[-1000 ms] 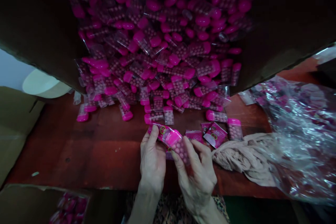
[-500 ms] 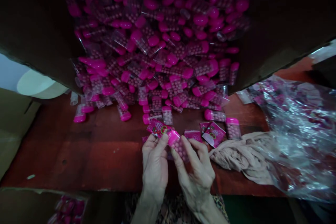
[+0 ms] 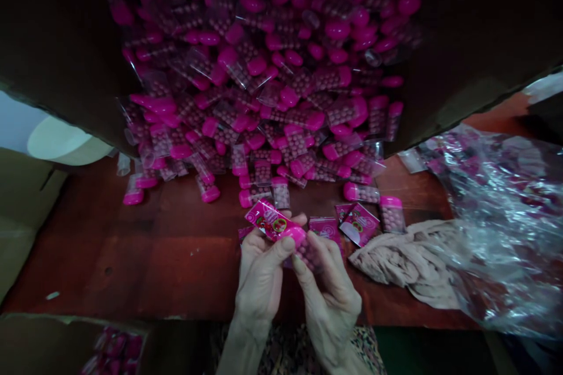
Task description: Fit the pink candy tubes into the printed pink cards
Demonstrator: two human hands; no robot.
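Over the front of the table, both hands work on one small clear bottle with a pink cap and round pink balls inside. The thumb of my left hand presses near the cap, and its fingers hold a shiny pink printed label that meets the cap end. Whether the label wraps around the cap, I cannot tell. My right hand pinches the bottle's body between thumb and fingers. Just beyond the hands lie more pink printed labels, partly stacked.
A large heap of similar pink-capped bottles spills from a dark box onto the reddish table. To the right are a crumpled cloth and a clear plastic bag. A box with pink items sits lower left.
My left thumb has moved right and down onto the cap. The label now shows more of its printed face, closer against the cap, and the bottle has shifted slightly right.
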